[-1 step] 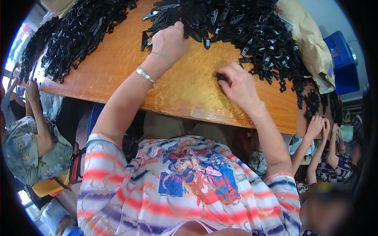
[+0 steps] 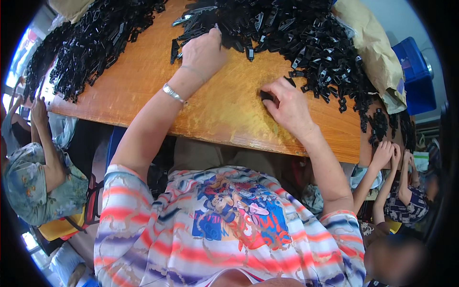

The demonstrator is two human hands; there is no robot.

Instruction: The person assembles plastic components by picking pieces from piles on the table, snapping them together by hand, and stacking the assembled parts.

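Very little has changed since the previous picture: the left hand (image 2: 203,51) sits a touch nearer the person, and the right hand (image 2: 289,105) has barely shifted, so the same handling carries on with both hands at much the same spots. The right hand's thumb and fingers are closed on a small black piece (image 2: 266,95), which shows at their left side, over the bare, worn part of the wooden table (image 2: 229,110). Another dark bit (image 2: 290,81) shows just beyond its knuckles — whether they touch it, I cannot tell. The left hand, with a silver band (image 2: 173,93) at its wrist, reaches to the near edge of the large black heap (image 2: 287,33); its fingertips are mostly hidden — I cannot tell if they grip anything. A second heap (image 2: 95,48) lies far left, well apart from both hands.
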